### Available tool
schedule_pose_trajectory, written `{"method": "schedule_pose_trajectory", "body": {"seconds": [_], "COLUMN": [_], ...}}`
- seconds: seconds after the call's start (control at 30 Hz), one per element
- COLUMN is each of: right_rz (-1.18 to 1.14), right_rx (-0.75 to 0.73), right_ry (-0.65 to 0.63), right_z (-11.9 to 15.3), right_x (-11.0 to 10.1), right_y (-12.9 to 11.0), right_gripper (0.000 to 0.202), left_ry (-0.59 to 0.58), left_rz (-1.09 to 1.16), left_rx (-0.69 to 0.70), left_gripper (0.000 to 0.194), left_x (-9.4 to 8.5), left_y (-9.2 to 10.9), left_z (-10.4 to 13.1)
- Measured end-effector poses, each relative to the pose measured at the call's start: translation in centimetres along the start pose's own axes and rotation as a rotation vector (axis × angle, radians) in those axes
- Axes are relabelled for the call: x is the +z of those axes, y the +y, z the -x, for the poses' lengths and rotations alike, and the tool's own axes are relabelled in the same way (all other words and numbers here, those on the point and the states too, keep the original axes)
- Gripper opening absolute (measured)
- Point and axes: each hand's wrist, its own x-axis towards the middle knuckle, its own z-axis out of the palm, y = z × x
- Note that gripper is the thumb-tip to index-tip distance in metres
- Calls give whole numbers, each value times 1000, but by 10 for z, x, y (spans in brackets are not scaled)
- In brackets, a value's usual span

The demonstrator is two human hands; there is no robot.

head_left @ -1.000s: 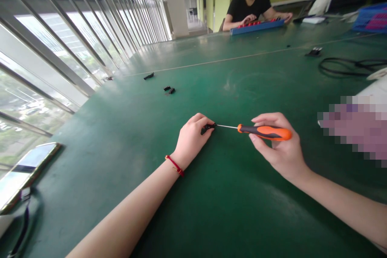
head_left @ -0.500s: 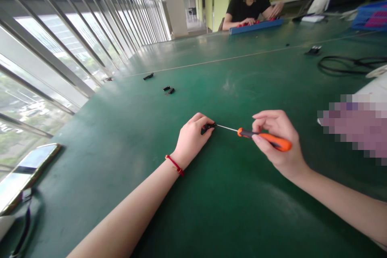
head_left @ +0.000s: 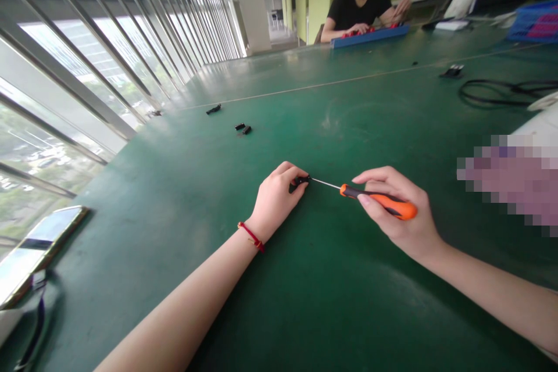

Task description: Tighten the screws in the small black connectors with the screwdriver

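Observation:
Between the thumb and fingers of my left hand (head_left: 279, 195) is a small black part (head_left: 299, 181), pressed near the green table top (head_left: 270, 302). The fingers cover much of it, so its exact kind is unclear. My right hand (head_left: 403, 212) holds a screwdriver (head_left: 386, 202) by its orange and black handle, thumb below and fingers above. The thin metal shaft points left, and its tip meets the right end of the black part. A red cord bracelet (head_left: 251, 237) circles my left wrist.
Small black pieces (head_left: 243, 128) lie beyond my left hand, with another black piece (head_left: 213, 109) farther off. A phone (head_left: 41, 253) and cable are at left, beside a metal railing (head_left: 131, 40). Black cable (head_left: 501, 93) lies at right. Across the table sits a person (head_left: 360, 14) behind a blue tray (head_left: 370, 36).
My right fingers have shifted on the handle, the index finger stretching farther left. The screwdriver has moved very slightly left. My left hand keeps its hold on the black part.

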Motion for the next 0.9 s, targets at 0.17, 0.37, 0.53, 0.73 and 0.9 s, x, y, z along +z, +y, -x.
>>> {"method": "schedule_pose_trajectory", "body": {"seconds": [0.17,0.37,0.53,0.73,0.9], "right_rz": [-94,16,-75,64,-4], "right_rx": [-52,-29,-64,-97,-101], "right_ry": [71,23,5,5,-30], "right_z": [-1,-1,1,2,1], "right_x": [0,0,0,-1,-1], "right_y": [1,2,3,1,2], "right_gripper": [31,16,36,21,37], "left_ry": [-7,-4,-1,-4,-3], "left_rz": [-7,-7,-6,-9,-8], "left_rx": [2,-4,0,1,-1], "left_gripper": [12,12,13,13,13], "left_x": [0,-1,0,0,-1], "left_y": [0,0,0,0,1], "left_z": [0,0,0,0,0]}}
